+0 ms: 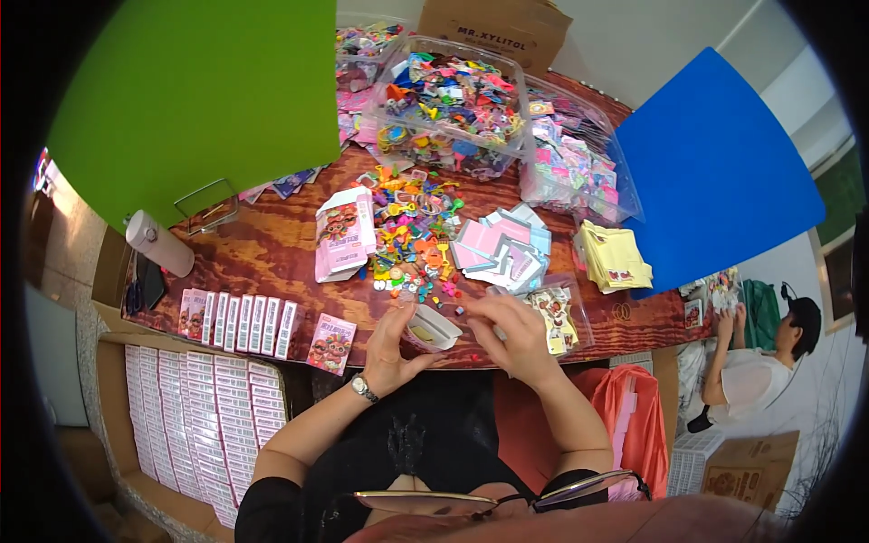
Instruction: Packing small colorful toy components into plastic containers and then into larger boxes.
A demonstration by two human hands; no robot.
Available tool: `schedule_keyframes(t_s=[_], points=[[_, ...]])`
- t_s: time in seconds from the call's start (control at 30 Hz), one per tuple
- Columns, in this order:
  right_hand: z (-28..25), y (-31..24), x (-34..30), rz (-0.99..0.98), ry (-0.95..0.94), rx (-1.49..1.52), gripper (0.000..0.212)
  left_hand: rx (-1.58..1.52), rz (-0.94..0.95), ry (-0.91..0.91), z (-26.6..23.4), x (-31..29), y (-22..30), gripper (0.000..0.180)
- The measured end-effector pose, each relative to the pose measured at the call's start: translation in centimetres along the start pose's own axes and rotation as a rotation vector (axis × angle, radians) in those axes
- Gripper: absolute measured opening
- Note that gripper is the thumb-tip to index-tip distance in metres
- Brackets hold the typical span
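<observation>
I have the left hand (391,348) curved around the left side of a small open box (434,328), thumb on the near side, by the near edge of the table (272,262). The right hand (520,339) is just right of the box, fingers half bent toward it; I cannot tell whether the fingertips pinch anything. Beyond the box I see a heap of small toys (412,226), with pink and blue cards (502,249) to its right. Farther left, a row of upright boxes (240,323) stands near a single pink box (332,344)
</observation>
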State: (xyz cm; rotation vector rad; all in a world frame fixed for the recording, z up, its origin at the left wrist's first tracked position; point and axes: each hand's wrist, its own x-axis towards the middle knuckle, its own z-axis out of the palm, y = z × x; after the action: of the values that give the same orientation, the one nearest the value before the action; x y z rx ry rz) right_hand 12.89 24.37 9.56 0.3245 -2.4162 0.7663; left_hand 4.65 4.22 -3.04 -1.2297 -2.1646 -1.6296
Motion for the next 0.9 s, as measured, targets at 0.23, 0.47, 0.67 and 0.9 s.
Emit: schedule_keyframes(t_s=[0.23,0.47,0.67,0.9], points=[[3.8,-1.0,-2.5,-0.137,0.062,-0.118,0.037,-0.122,0.033,0.072,0.3,0.0,0.0,0.098],[5.1,-1.0,-2.6,-0.049,-0.058,0.1,0.045,-0.208,0.085,0.055,-0.4,-0.2,-0.5,0.086],[4.5,-3.3,-3.1,0.105,0.081,0.343,0.038,-0.153,0.254,0.077,-1.2,0.4,0.1,0.085],[4.5,-2.8,-2.0,-0.092,0.045,0.032,0.026,-0.007,0.166,0.037,-1.1,-0.3,0.4,0.09]])
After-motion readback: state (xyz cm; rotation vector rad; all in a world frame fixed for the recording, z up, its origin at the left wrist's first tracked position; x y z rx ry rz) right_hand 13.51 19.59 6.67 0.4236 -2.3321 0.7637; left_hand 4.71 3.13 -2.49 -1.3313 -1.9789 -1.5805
